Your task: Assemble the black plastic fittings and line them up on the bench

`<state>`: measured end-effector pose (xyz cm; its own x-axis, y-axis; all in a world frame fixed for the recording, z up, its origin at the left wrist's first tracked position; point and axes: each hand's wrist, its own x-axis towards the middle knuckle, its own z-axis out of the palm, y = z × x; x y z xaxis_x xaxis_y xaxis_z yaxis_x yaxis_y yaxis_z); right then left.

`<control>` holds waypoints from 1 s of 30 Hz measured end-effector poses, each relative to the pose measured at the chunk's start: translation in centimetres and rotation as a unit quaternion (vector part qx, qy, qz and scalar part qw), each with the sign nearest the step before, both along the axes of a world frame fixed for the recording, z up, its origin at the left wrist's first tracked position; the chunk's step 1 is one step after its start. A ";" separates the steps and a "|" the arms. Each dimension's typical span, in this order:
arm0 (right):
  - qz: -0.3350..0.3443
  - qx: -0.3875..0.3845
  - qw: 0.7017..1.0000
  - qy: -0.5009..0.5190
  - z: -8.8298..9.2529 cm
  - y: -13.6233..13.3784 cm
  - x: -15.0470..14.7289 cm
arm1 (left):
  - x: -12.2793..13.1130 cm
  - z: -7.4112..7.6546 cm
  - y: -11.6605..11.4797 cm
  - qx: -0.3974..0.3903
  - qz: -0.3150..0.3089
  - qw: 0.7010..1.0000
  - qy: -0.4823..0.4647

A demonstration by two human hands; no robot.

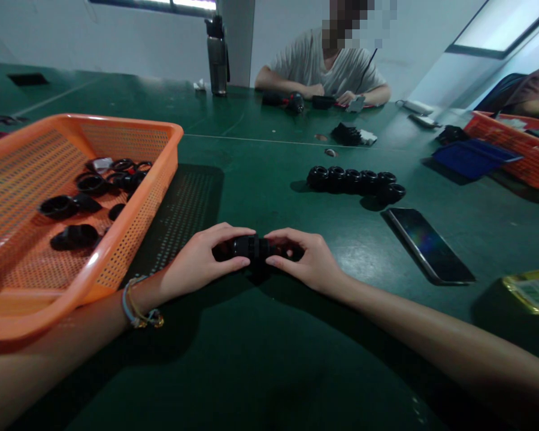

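Observation:
Just above the green table, a black cylindrical part (252, 246) with ridged bands lies level between my two hands. My left hand (213, 251) closes thumb and fingers round its left end. On the right end, my right hand (303, 257) grips with thumb and fingertips. The palms hide both ends of the part. Beyond my right hand, several similar black parts (353, 179) stand in a row, with one more black part (390, 193) in front of the row's right end.
An orange basket (137, 224) with loose black parts is at my left. To the right lie a phone (431, 245) and a yellow-rimmed box (530, 293). Farther off are a blue tray (474, 157), a bottle (217, 57) and a seated person (314, 63) with a power tool (296, 103).

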<state>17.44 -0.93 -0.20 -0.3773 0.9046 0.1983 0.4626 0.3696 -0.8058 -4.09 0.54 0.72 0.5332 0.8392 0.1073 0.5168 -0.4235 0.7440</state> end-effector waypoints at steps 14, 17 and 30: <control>0.000 -0.004 1.000 0.004 0.0 0.0 0.0 | 0.0 -0.1 0.1 0.002 0.000 1.000 -0.001; 0.003 -0.004 1.000 0.005 -0.1 0.0 0.0 | 0.0 -0.1 0.1 0.002 0.000 1.000 -0.002; 0.007 0.005 1.000 0.003 -0.1 0.0 0.1 | -0.1 -0.2 0.1 0.002 -0.003 1.000 -0.008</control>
